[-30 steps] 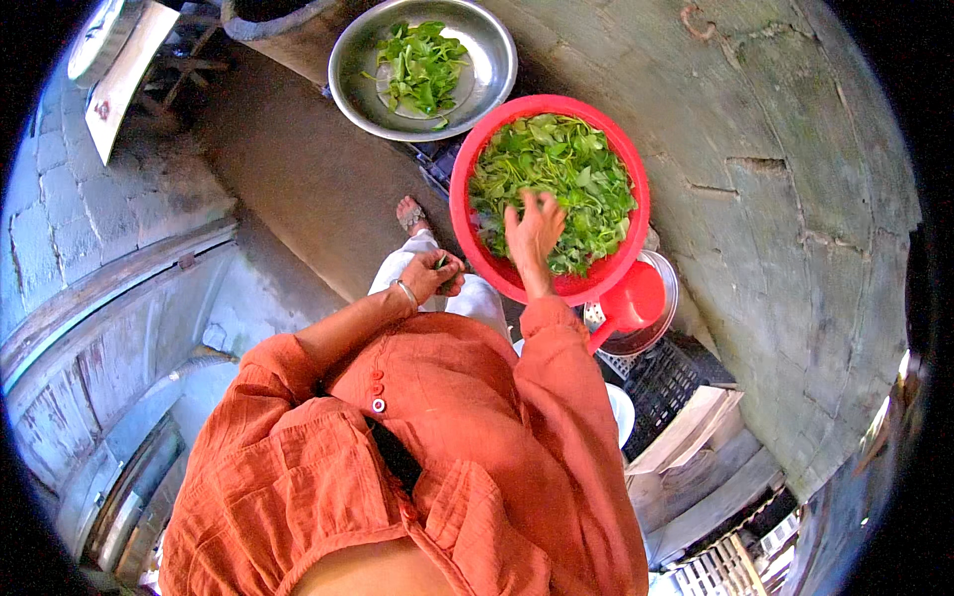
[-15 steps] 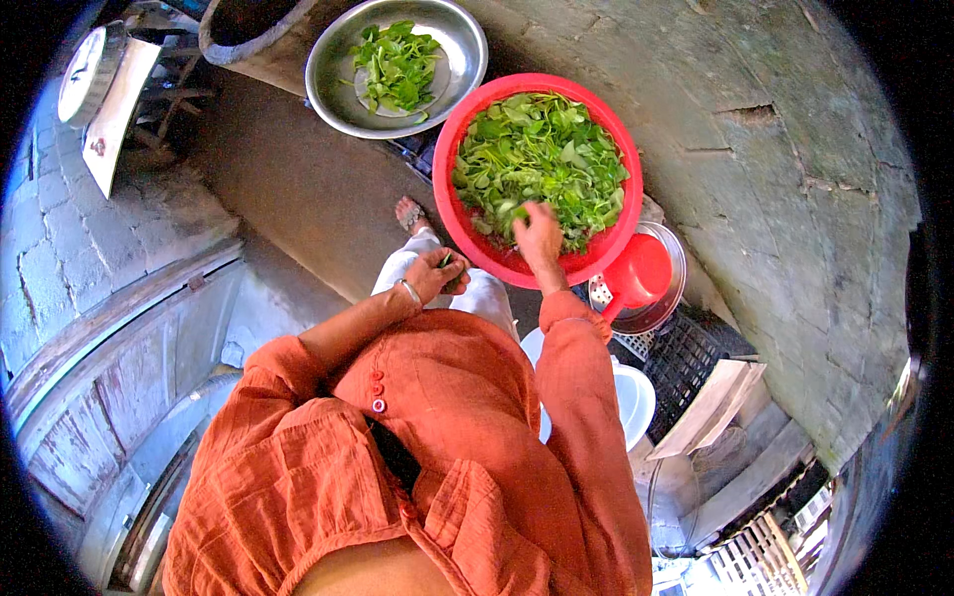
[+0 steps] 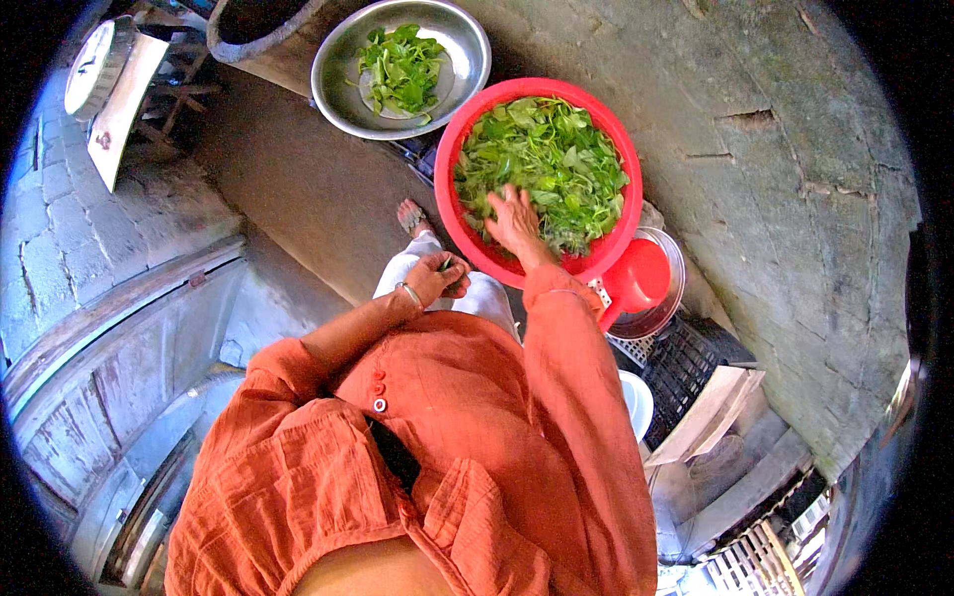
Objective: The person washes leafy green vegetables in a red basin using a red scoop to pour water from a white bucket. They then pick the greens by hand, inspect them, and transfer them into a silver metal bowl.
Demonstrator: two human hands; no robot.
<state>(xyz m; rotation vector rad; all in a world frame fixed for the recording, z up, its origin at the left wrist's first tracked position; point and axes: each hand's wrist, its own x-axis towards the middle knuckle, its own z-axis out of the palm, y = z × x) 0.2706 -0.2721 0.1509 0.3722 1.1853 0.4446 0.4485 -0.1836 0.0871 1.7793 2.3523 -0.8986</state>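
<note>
A red plastic basin (image 3: 637,159) full of loose leafy greens (image 3: 556,149) stands in front of me. My right hand (image 3: 514,221) is over its near left part, fingers spread and touching the leaves, slightly blurred. Close to my lap, beside my knee, my left hand (image 3: 442,276) is closed, with a small bit of green showing between the fingers; most of what it holds is hidden. Behind the basin to the left, a wide metal bowl (image 3: 343,94) contains a smaller heap of leafy greens (image 3: 401,70).
Right of the basin, a red dipper (image 3: 639,275) rests in a metal pot (image 3: 679,268). A black plastic crate (image 3: 681,372), a white bowl (image 3: 637,402) and wooden boards (image 3: 706,412) are nearer me. A rough wall (image 3: 775,199) rises along the right; a large round-mouthed vessel (image 3: 260,45) is at the back.
My right hand has moved slightly left and away from me over the greens, its fingers going from bunched to spread. The left hand has stayed closed by my lap.
</note>
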